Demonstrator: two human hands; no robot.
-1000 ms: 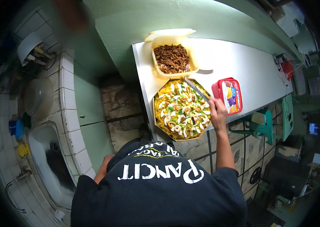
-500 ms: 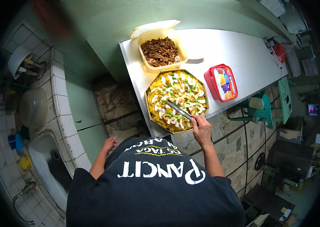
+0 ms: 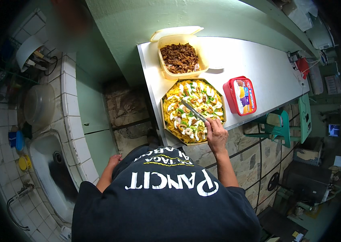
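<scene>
One pair of metal tongs (image 3: 195, 110) reaches over one octagonal tray (image 3: 163, 117) of yellow noodles (image 3: 169, 121), which sits at the near left end of the white table (image 3: 247, 56). The tongs' long axis slants from the right hand (image 3: 217, 136), at the tray's lower right edge, up and leftward to tips over the middle of the topping (image 3: 197, 97): white slices, green bits and pale rings, too many and too small to count. Most of the noodles thus lie to the left of the grip and farther from the body.

Of the two hands, the right is nearer; its fingers are closed around the handle end. Whether the tips pinch anything cannot be told. The left hand (image 3: 115, 159) hangs beside the torso, well apart from the table, fingers loosely bent; whether it holds anything is unclear.

Just beyond the tray stands one yellowish container (image 3: 182, 75) of dark brown shreds (image 3: 179, 57), its one lid (image 3: 177, 33) tilted up behind it. One red tub (image 3: 240, 96) stands just right of the tray, apart from it. Farther out are one green chair (image 3: 284, 129) on the right and one sink (image 3: 43, 141) on the left.
</scene>
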